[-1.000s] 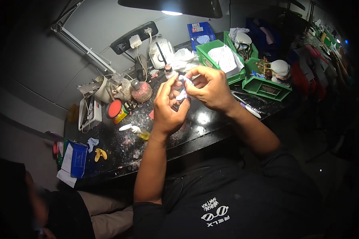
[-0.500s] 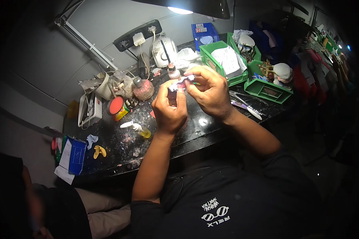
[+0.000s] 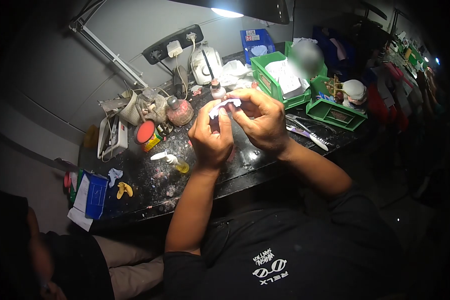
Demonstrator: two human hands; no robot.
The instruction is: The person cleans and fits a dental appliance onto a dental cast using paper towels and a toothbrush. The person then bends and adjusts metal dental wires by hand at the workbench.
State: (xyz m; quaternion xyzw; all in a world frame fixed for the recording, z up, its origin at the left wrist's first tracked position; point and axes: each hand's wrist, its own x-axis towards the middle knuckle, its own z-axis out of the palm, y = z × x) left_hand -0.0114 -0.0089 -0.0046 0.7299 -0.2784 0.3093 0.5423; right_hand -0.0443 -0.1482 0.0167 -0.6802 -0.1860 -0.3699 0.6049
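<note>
Under the lamp, a small whitish curved piece (image 3: 226, 104) with an uneven edge is held up between both hands. My left hand (image 3: 211, 136) is closed, its thumb and fingertips pinching the piece's left end. On the other end, my right hand (image 3: 263, 120) pinches with bent fingers and thumb. The fingertips cover parts of the piece, so its exact kind cannot be told. Just behind the hands stands a small bottle (image 3: 218, 92) with a brush upright in it.
Green bins (image 3: 337, 117) hold papers and models at right. Purple-handled tools (image 3: 310, 136) lie before them. A pump bottle (image 3: 177, 162), a round red-topped container (image 3: 145, 132) and a jar (image 3: 180, 112) stand left. The lamp (image 3: 245, 9) hangs overhead. A person (image 3: 60, 255) is at lower left.
The piece has been turned in the fingers: its pink inner side showed before, and now a pale curved edge faces me. Both hands have shifted only slightly.
</note>
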